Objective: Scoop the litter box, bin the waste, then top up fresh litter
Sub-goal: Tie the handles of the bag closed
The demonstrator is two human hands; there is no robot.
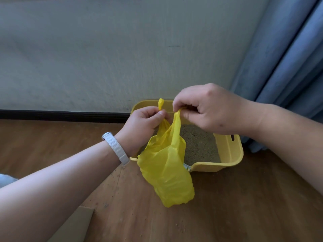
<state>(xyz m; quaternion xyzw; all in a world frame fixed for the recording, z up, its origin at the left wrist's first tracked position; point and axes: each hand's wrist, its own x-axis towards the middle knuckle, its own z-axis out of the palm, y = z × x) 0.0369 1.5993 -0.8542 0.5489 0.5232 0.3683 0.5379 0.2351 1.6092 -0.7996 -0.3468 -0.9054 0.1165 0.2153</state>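
Observation:
A small yellow plastic bag [166, 172] hangs in the air in front of a yellow litter box [230, 152]. My left hand [145, 124] pinches one bag handle, whose tip sticks up above my fingers. My right hand [208, 109] pinches the other handle. The bag's body sags down, bulging, and hides the box's near left corner. Brownish litter [197, 145] fills the box behind the bag. A small grey part [186, 167] peeks out at the box's front rim beside the bag.
The box stands on a wooden floor [244, 198] against a pale wall [122, 58] with a dark skirting board [61, 115]. Blue curtains [288, 67] hang at the right. Litter grains lie scattered on the floor. A cardboard piece [78, 222] lies at the bottom left.

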